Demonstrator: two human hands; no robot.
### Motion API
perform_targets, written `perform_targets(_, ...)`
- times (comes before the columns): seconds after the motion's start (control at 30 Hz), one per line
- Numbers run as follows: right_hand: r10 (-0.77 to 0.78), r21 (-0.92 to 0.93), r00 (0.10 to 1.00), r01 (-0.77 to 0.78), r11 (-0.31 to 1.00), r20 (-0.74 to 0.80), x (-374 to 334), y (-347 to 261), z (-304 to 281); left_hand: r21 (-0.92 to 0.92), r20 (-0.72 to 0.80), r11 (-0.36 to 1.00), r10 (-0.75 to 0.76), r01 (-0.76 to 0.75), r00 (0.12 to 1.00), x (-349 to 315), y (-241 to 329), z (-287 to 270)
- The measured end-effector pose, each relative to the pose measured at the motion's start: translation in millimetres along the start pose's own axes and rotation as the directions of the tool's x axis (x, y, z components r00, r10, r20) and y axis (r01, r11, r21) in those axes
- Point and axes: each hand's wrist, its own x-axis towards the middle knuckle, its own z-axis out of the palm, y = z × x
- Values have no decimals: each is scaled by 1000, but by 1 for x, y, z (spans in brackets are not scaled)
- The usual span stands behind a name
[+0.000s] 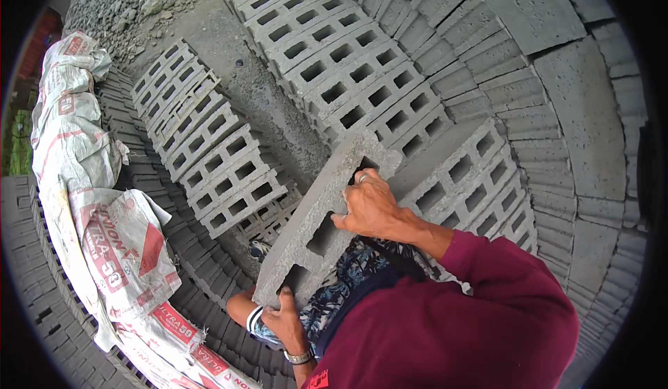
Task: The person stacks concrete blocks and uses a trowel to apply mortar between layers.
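Observation:
A grey hollow concrete block (287,248) is held tilted in front of my body, its three openings facing me. My right hand (376,207) grips it near the upper end, with fingers hooked into the top opening and the thumb by the middle one. At the lower end my left hand (284,323) is closed on the edge, its thumb at the bottom opening. The fingers behind the block are hidden. Close to my right forearm stands a row of similar hollow blocks (480,193).
Stacked hollow blocks (209,138) stand at left, and a longer stack (334,62) lies ahead. A gritty wet strip (268,100) runs between them. Printed white sacks (125,250) drape over blocks at far left. Tightly stacked blocks (529,117) rise on the right; gravel (139,3) lies beyond.

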Motion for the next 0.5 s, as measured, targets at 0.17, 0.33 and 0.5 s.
perform_targets(0.17, 181, -126, 980, -190, 974, -85, -15, 91, -70, 71, 253, 991, 94, -115, 963, 20, 9, 98)
perform_targets(0.33, 355, -159, 927, -371, 915, -120, -35, 185, -111, -21, 373, 981, 189, -195, 909, 7, 41, 206)
perform_targets(0.5, 398, -127, 909, -412, 902, -123, -58, 262, -114, 53, 399, 983, 140, -175, 906, -20, 44, 278)
